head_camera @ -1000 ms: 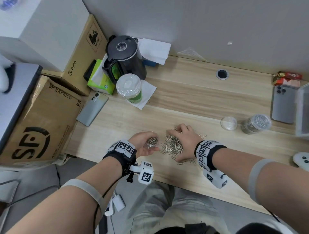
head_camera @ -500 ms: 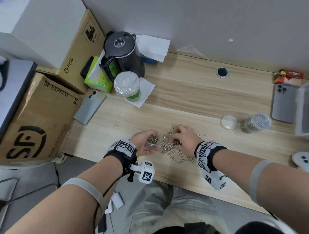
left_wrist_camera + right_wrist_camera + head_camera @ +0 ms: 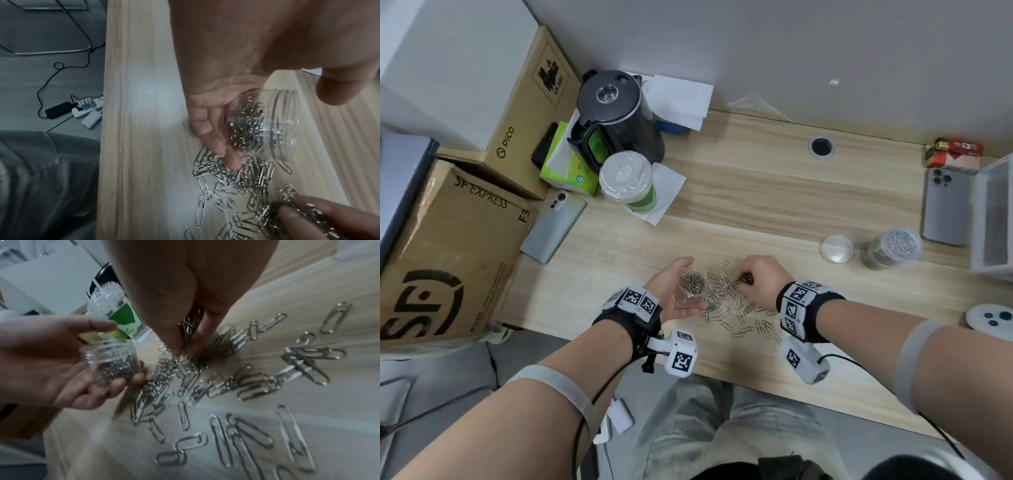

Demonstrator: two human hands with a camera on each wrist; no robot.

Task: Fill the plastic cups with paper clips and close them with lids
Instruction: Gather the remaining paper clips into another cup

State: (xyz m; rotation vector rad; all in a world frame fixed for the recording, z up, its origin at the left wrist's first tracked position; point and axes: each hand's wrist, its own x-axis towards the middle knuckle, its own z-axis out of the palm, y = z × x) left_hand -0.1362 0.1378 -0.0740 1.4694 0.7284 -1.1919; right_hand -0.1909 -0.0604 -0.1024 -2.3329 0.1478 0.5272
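Light wooden desk [image 3: 756, 205]: one clear plastic cup at 3 o'clock [image 3: 892, 247] already full, lid [image 3: 836, 248] beside it. My left hand [image 3: 671, 291] cradles a half-full small clear cup [image 3: 692, 287]; right hand [image 3: 760, 279] pinches silver paper clips [image 3: 736, 308] from the centre pile.

Shiny metal paper clips [image 3: 726, 301], clear plastic cup [image 3: 692, 286]
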